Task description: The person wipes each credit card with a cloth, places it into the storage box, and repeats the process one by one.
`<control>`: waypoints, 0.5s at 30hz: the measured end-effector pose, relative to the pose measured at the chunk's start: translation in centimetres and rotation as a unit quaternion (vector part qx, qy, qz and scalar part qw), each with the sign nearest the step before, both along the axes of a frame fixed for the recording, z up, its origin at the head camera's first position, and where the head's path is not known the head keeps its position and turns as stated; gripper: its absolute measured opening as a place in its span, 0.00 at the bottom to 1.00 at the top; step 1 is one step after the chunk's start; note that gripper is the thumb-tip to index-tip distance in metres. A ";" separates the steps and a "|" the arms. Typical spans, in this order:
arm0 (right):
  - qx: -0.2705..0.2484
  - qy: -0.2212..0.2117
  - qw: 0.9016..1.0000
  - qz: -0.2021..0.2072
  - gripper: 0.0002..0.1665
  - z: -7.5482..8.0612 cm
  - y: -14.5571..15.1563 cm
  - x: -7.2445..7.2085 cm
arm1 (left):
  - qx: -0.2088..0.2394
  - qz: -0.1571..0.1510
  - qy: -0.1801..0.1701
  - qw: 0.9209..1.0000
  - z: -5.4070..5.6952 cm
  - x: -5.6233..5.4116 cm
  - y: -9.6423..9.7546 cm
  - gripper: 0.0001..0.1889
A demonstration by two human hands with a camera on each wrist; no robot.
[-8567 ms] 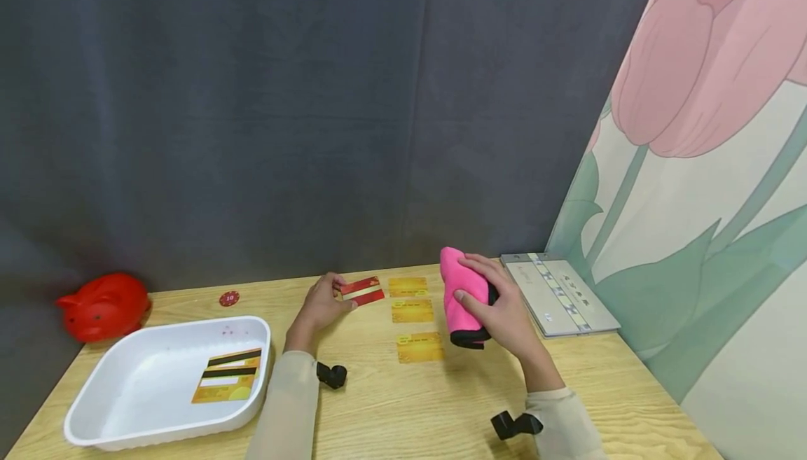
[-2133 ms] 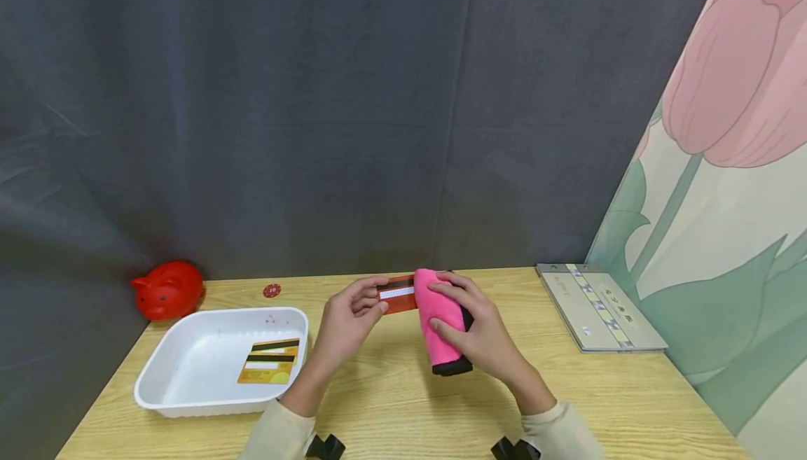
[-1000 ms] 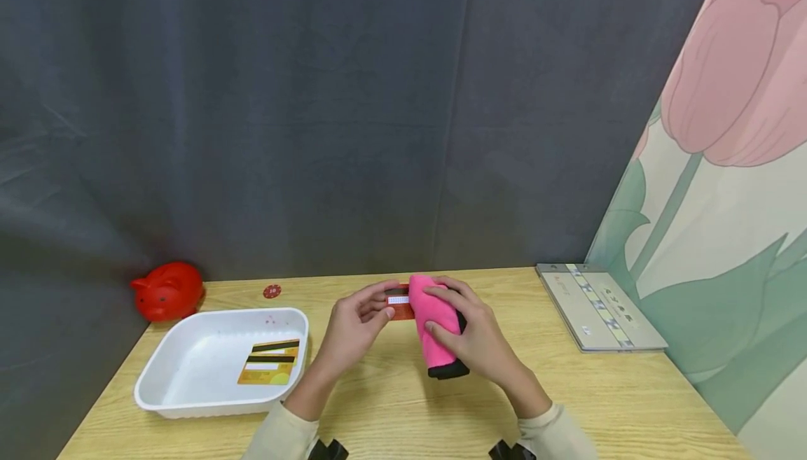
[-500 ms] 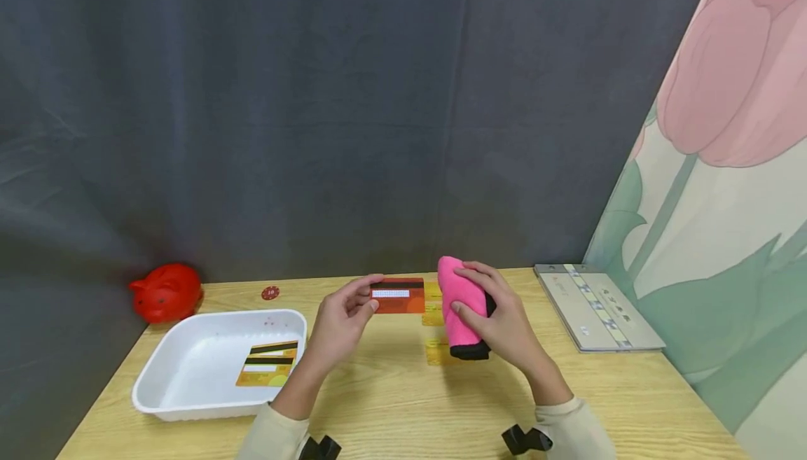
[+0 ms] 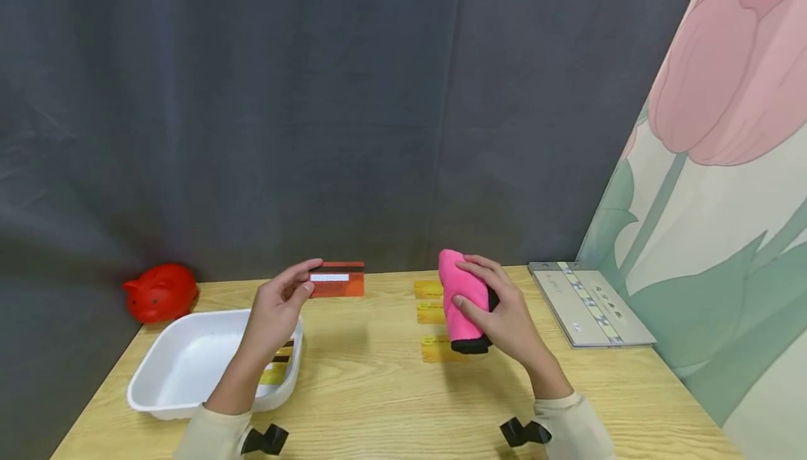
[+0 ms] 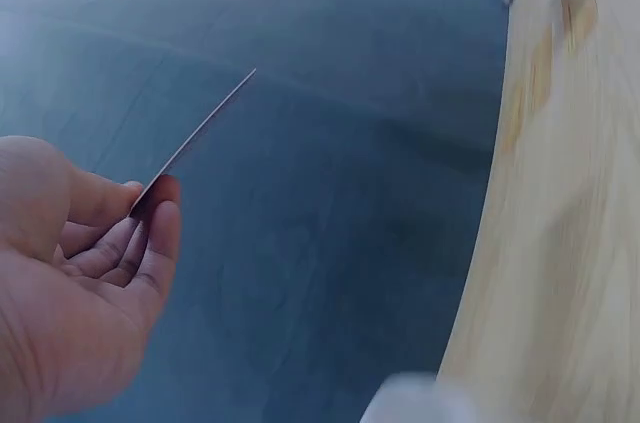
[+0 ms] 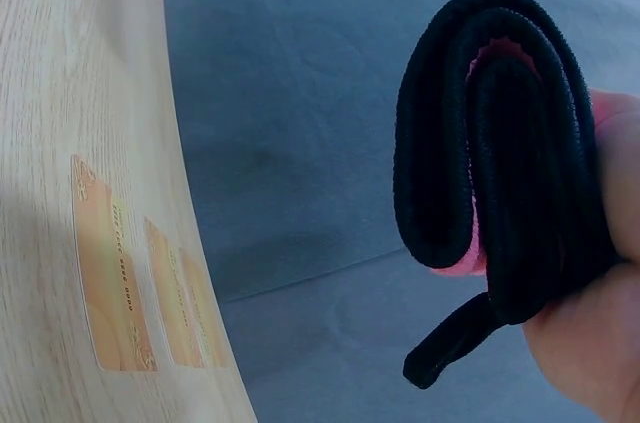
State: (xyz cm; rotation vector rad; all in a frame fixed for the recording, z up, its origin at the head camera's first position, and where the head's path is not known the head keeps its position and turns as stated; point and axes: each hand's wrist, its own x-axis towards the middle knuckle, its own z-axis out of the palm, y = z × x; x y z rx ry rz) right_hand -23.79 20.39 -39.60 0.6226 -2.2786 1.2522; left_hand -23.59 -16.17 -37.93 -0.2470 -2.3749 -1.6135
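Note:
Between thumb and fingers my left hand (image 5: pixel 277 309) pinches a red bank card (image 5: pixel 338 285), its dark stripe and white strip facing me. The left wrist view shows that card (image 6: pixel 205 133) edge-on, held above the table. My right hand (image 5: pixel 504 309) grips a folded pink towel (image 5: pixel 465 299) with black trim; in the right wrist view the folded towel's black edge (image 7: pixel 440 143) and a small hanging loop show. Under and beside the towel lie three yellow cards (image 5: pixel 435 350) in a column, partly covered by it in the head view.
A white plastic tray (image 5: pixel 154 358) stands at the left, with yellow cards (image 5: pixel 274 372) inside, partly behind my left forearm. Behind it sits a red piggy bank (image 5: pixel 160 294). A grey album or binder (image 5: pixel 589 304) lies at the right. A dark curtain (image 5: pixel 315 110) backs the wooden table.
The towel met the red card, then drew away to the right, uncovering the yellow cards. My left hand has carried the red card left, to the tray's right edge.

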 end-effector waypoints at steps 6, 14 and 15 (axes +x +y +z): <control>-0.003 -0.011 1.000 0.000 0.32 0.0 -0.1 -0.1 | -0.022 0.045 0.003 0.999 -0.4 0.9 -3.8 0.19; 0.000 -0.024 1.000 0.001 0.32 -0.2 -0.1 -0.1 | -0.043 0.104 -0.023 0.993 -2.2 2.1 -7.5 0.19; 0.000 -0.024 1.000 0.001 0.32 -0.2 -0.1 -0.1 | -0.044 0.108 -0.026 0.993 -2.5 2.2 -8.0 0.19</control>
